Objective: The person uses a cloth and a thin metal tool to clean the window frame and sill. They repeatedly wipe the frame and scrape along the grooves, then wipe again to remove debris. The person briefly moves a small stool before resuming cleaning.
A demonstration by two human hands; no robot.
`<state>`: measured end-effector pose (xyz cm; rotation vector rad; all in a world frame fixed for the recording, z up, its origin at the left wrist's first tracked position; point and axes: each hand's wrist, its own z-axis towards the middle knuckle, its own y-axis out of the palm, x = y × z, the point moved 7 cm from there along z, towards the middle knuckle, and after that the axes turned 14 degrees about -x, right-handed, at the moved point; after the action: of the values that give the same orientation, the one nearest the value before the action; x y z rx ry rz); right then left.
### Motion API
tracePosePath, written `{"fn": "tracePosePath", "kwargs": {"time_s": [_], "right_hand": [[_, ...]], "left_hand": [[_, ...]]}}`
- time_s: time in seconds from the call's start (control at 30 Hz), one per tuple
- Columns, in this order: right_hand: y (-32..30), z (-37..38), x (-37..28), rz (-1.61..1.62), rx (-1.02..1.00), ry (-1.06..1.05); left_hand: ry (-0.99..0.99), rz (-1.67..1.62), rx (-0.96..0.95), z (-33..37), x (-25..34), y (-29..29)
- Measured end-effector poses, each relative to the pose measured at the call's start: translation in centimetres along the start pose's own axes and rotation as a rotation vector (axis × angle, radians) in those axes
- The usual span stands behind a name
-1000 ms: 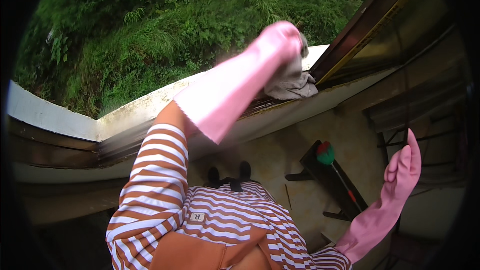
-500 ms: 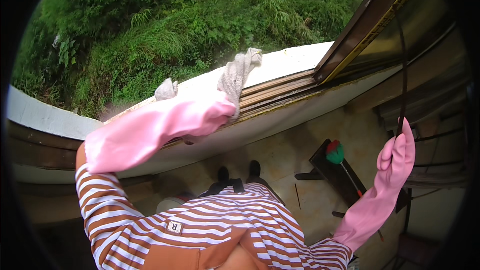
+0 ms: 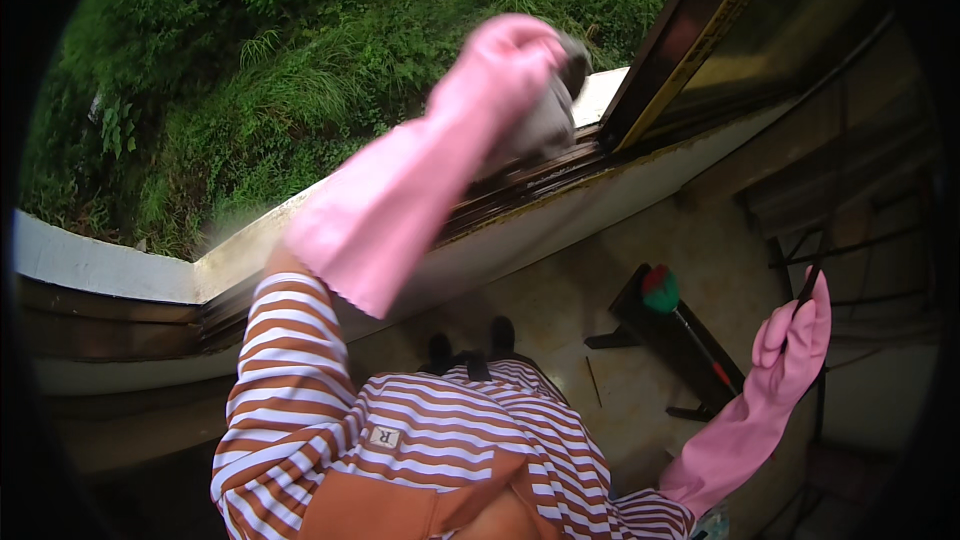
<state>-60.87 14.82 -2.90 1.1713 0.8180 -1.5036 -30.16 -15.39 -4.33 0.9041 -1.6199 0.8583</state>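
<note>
Both my hands wear long pink rubber gloves. My left hand (image 3: pixel 520 55) is raised over the window sill, its fingers closed around a grey cloth (image 3: pixel 548 120) that hangs below it, blurred by motion. Under the cloth runs the dark sliding-window track (image 3: pixel 515 190), partly hidden by the glove. Out to the right, my right hand (image 3: pixel 790 330) pinches a thin dark strip (image 3: pixel 808 285) between its fingers. How far that strip reaches is hard to make out against the dark background.
A brown-framed window pane (image 3: pixel 690 60) stands at the right of the opening, with green bushes outside. Below it, a dark bench (image 3: pixel 655 330) bears a red-and-green duster (image 3: pixel 662 292). A dark metal rack (image 3: pixel 850 260) stands at the far right.
My left hand has swung up and to the right with the cloth, toward the window frame. My right hand stays nearly in place; the long dark strip above it no longer shows clearly.
</note>
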Motion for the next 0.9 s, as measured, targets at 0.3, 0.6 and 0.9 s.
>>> {"fn": "tracePosePath", "kwargs": {"time_s": [0.3,0.6,0.9], "right_hand": [[4.8,2.6,2.7,0.012,-0.217,0.152],[14.5,2.7,4.5,0.257,-0.743,0.298],[17.7,3.6,-0.5,-0.398,-0.397,0.107]], "left_hand": [[0.516,-0.018,0.178,-11.5,3.3,-19.1],[0.456,-0.028,0.001,-17.2,-3.1,-16.7],[0.494,-0.085,0.215,-22.7,-8.5,-19.8]]}}
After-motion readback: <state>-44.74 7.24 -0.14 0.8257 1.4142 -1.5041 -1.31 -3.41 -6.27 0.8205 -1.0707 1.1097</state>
